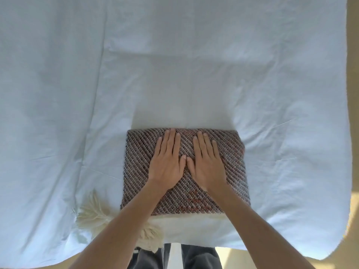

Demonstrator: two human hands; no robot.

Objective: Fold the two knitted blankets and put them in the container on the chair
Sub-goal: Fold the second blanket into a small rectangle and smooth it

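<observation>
A brown and grey knitted blanket (229, 171) lies folded into a thick rectangle near the front edge of the bed. My left hand (167, 164) and my right hand (207, 164) rest flat on top of it, side by side, fingers straight and thumbs almost touching. Neither hand grips anything. Under the folded blanket lies a cream blanket (186, 228), whose tassels (91, 212) stick out at the front left. The container and the chair are out of view.
A pale blue sheet (174, 65) covers the whole bed, with wrinkles on both sides. The bed's right edge (347, 133) borders a tan floor. My dark trousers (198, 257) show below the front edge.
</observation>
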